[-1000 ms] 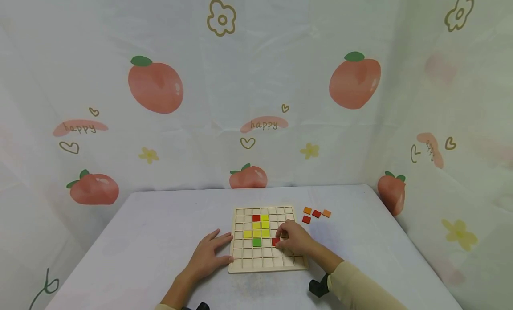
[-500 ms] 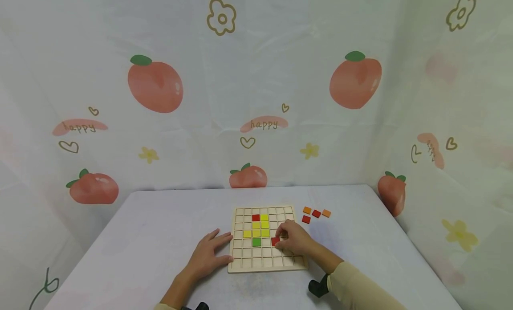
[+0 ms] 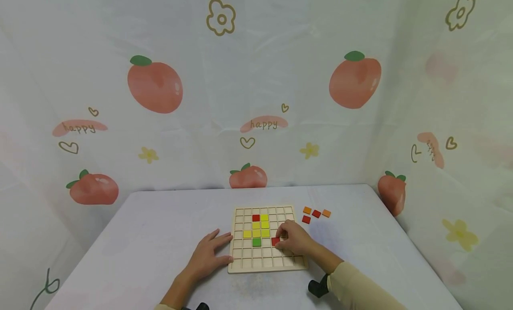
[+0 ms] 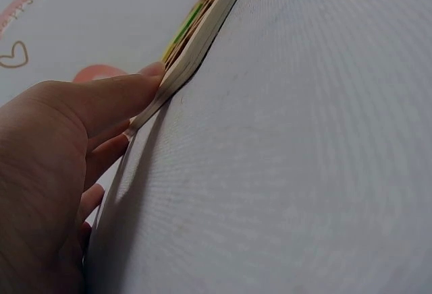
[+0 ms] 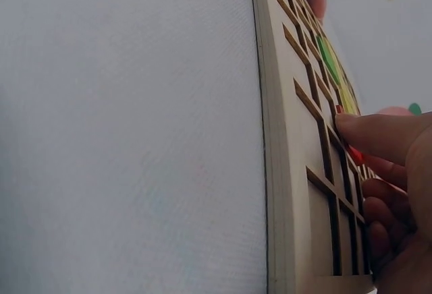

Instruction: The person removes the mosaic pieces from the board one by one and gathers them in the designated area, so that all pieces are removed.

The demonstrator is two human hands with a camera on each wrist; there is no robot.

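A square wooden grid board [image 3: 268, 270] lies on the table in the head view. My right hand [image 3: 295, 238] rests over its right side, thumb and forefinger pinching a red square tile [image 3: 274, 241] at one of the cells. In the right wrist view the thumb covers part of that red tile [image 5: 356, 154]. At the board's left edge, my left hand [image 3: 204, 256] has its fingers spread, with thumb and fingertip touching the rim. Set in the grid are a green tile [image 3: 256, 242], several yellow tiles [image 3: 256, 233] and another red tile [image 3: 256, 218].
Beyond the board's right edge lie loose tiles: two orange, including one orange tile [image 3: 326, 214], and two red, including one red tile [image 3: 306, 219]. The white table [image 3: 172, 212] backs onto a printed curtain [image 3: 200, 87].
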